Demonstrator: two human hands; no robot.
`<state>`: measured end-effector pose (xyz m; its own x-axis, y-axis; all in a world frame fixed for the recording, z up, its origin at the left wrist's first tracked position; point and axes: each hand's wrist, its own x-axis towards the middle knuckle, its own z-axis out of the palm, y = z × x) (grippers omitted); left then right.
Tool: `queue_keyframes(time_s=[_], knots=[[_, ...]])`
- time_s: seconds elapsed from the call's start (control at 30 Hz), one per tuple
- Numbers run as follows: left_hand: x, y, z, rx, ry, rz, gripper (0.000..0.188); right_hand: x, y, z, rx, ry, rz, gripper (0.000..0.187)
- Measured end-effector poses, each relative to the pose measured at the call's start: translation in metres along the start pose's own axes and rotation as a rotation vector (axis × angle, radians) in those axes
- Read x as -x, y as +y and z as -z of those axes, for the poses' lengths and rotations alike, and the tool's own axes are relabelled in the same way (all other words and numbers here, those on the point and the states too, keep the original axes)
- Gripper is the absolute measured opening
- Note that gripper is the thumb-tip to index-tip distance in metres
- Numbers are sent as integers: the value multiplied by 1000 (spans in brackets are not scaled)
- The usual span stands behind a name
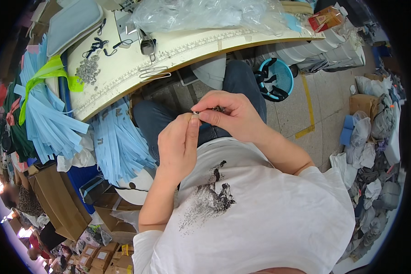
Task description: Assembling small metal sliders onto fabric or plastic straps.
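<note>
Above my lap, my left hand (178, 141) and my right hand (236, 115) meet at the fingertips, both closed in a pinch. Between them is a small shiny piece (195, 113), too small to name. More small dark, metallic bits (219, 109) show under the curled fingers of my right hand. Light blue fabric strips (118, 141) hang below the table edge to the left of my knees, with small grey pieces near their upper ends.
A curved white worktable (187, 44) carries a pile of small grey parts (87, 71), black cord loops (96, 45), scissors (146, 44), clear plastic bags (205, 16) and a bottle (328, 18). More blue strips (55, 123) hang at left. A blue basket (283, 77) stands right.
</note>
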<state>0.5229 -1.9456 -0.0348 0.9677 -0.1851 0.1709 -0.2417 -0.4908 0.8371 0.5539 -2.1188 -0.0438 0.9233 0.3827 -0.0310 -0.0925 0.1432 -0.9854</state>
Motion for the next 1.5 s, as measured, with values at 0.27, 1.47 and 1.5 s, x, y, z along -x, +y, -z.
queue_keyframes(time_s=[0.27,1.47,1.5], knots=[[-1,15,3,100,-1,170,17,-6,5,6,42,-52,14,15],[-9,-13,-10,75,191,-158,23,-1,9,8,-446,108,-221,10],[-9,-13,-11,139,212,-162,22,-1,11,7,-446,107,-221,10]])
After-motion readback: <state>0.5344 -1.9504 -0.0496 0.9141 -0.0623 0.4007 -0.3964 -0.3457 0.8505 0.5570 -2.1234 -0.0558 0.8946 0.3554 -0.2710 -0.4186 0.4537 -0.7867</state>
